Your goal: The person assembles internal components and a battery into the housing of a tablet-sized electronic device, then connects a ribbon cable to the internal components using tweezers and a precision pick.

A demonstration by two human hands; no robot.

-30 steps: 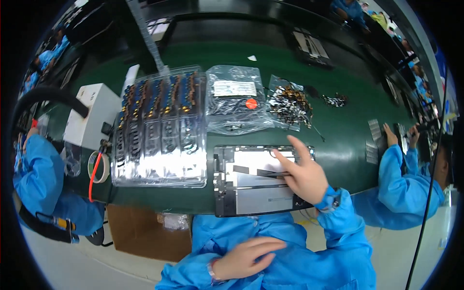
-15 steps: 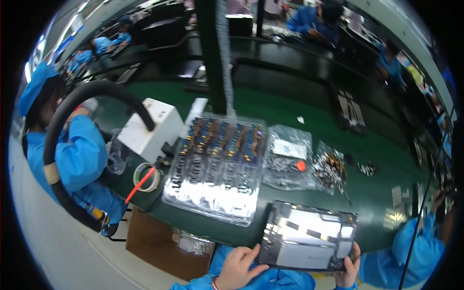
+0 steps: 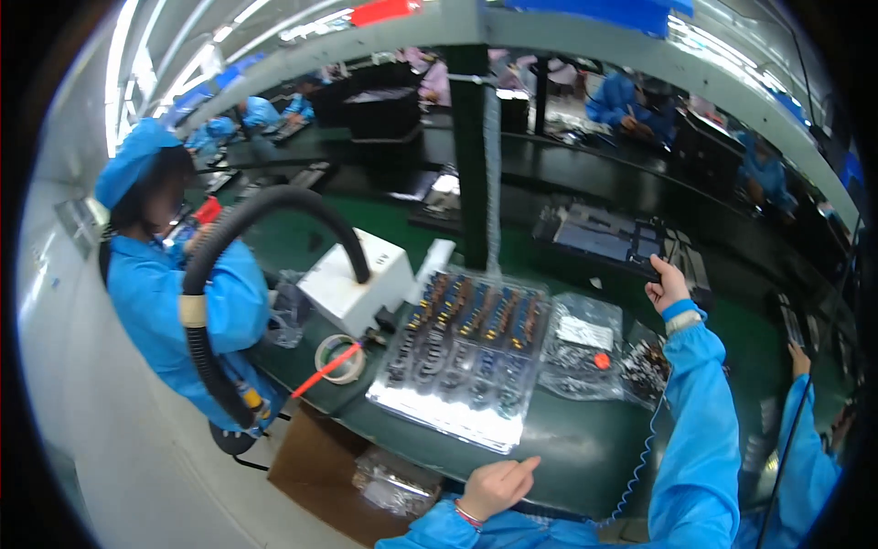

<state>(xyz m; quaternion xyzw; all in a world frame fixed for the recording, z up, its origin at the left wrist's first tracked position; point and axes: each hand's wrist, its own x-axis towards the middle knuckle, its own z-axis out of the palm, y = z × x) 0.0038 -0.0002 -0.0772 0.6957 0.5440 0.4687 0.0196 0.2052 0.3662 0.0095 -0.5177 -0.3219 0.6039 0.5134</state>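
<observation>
My right hand [image 3: 668, 285] reaches far across the bench, its thumb and fingers gripping the near right corner of an opened tablet [image 3: 594, 240]. The tablet's black frame shows large silvery-grey battery panels inside. It lies at or just above the far part of the bench; which one, I cannot tell. My left hand [image 3: 498, 485] is by the near bench edge with nothing in it. Its index finger points out to the right, the other fingers loosely bent. Beyond it stands a clear plastic tray [image 3: 448, 416] with rows of small flex-cable parts.
Right of the tray lie a clear bag [image 3: 581, 352] and loose small parts [image 3: 645, 364]. A white box [image 3: 358, 282] with a black hose [image 3: 206, 265], and a tape roll [image 3: 340, 359], stand left. A coiled blue cord [image 3: 640, 467] hangs by my right sleeve. A co-worker [image 3: 183, 284] sits left; a cardboard box [image 3: 320, 467] is below.
The tablet, held in both hands at the near edge before, has moved to the far side in my right hand. My left hand has let go of it. The view has shifted upward.
</observation>
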